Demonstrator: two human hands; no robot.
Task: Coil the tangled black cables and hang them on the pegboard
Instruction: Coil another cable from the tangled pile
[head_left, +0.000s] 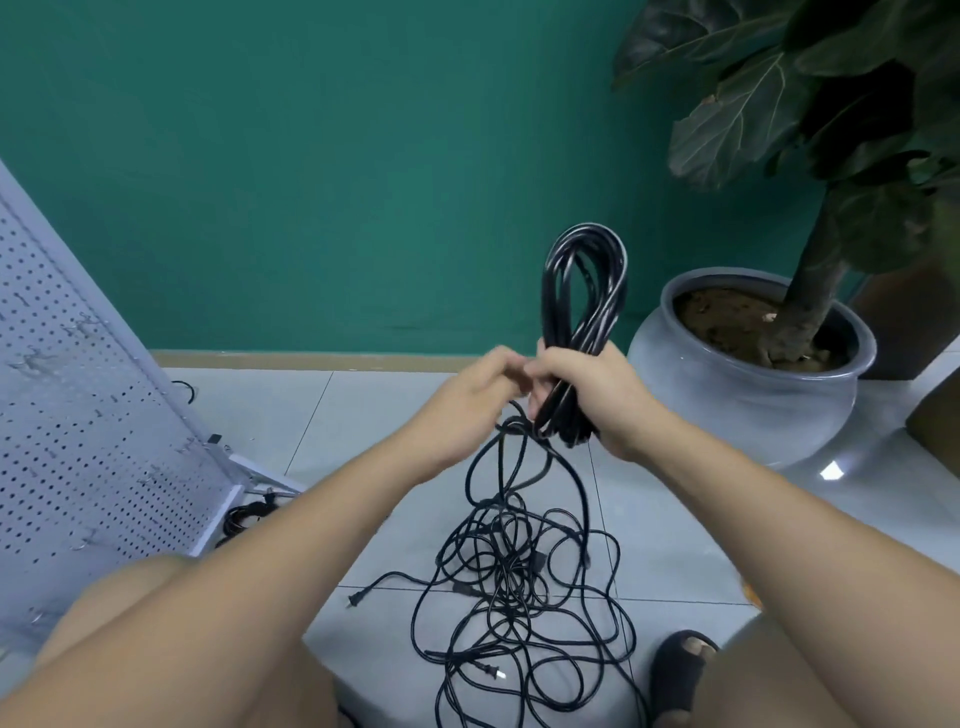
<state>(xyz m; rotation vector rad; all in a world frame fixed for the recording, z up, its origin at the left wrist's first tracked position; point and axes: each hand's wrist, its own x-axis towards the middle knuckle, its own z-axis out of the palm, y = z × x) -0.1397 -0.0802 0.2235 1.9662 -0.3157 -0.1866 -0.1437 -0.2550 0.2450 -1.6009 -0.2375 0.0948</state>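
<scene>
Right hand (597, 395) grips the coil (582, 312) upright, mid-air over the floor (363, 415). Left hand (467, 400) pinches a strand beside it, running down to the tangle (519, 582) on the floor. Pegboard (78, 415) leans at left edge.

Hands: two, the left hand (470, 397) and right hand (597, 395)
Coiled bundle (582, 312): one
Tangled pile (524, 587): one (strand count can't be told)
Plugs in the open: two, perhaps more buried
Pegboard (78, 415): one
Potted plant (753, 353): one
</scene>
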